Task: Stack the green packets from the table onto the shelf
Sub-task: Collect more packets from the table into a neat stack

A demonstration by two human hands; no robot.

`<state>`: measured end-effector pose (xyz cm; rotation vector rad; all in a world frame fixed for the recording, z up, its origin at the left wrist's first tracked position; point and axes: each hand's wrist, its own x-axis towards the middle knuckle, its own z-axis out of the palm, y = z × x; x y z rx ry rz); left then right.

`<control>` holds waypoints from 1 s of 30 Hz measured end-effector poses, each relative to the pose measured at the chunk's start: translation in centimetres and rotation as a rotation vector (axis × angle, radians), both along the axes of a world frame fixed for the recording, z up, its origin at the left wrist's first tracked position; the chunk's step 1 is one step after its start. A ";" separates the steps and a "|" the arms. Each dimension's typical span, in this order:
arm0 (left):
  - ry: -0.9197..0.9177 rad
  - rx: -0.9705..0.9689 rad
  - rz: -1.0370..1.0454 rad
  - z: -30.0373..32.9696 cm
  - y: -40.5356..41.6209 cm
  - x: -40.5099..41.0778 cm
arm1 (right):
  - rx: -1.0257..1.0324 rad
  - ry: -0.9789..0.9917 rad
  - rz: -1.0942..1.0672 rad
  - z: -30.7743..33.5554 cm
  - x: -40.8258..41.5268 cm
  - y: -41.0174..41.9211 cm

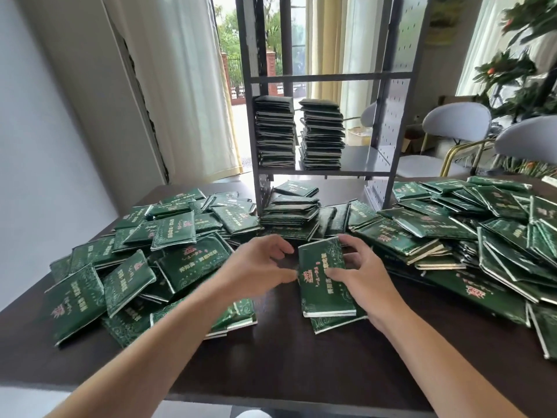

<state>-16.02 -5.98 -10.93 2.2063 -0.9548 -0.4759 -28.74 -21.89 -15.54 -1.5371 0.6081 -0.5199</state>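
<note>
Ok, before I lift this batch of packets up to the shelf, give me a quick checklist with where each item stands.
1. Right hand grips the small stack of flat green foil packets: ok, thumb on top, fingers round the far edge.
2. Left hand supporting the stack: not ok, its fingers are curled beside it, contact unclear.
3. Stack edges squared: not ok, the lower packets stick out below the top one.
4. Room on the grey metal shelf: ok, bare board to the right of the two stacked columns.
5. Existing columns steady: cannot tell, the right one looks slightly uneven.
6. Path to the shelf: ok, only low piles on the dark wooden table.
</note>
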 end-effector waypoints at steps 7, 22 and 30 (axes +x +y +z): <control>-0.166 0.520 -0.213 4.7 6.2 2.6 | -0.118 0.019 0.049 -0.2 0.0 0.4; -0.419 0.805 -0.244 3.6 8.5 4.1 | -0.187 0.051 0.041 0.0 -0.2 0.5; -0.198 0.152 -0.072 5.3 4.2 2.4 | -0.148 0.054 0.065 0.1 -0.5 0.2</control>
